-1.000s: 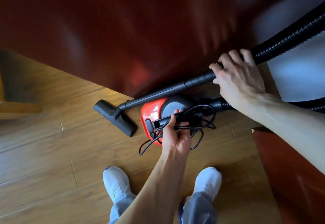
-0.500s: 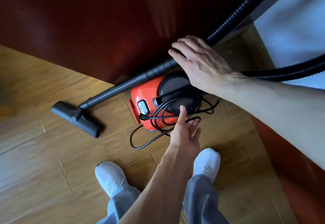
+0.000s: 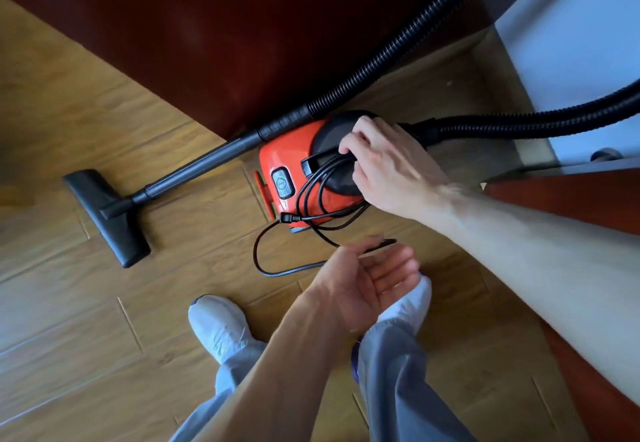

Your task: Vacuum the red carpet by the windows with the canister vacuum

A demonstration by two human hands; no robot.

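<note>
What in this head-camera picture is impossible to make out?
Head view, all of it:
- Handle of the vacuum: mostly covered by the right hand gripping it.
- Hose loop: cut off by the top and right edges.
- Cord end: blurred, partly behind the left hand.
- Button marking: too small.

Canister sits on the wood floor right at the carpet edge, ahead of both shoes. The wand runs along its far side, down-left to the floor head, flat on the floor well left. The hose climbs up-right over the carpet and loops back into the canister's right end. Cord coils on top, one loop on the floor between canister and shoes. Right hand grips the top handle; left hand hovers palm-up above the right shoe.
</note>
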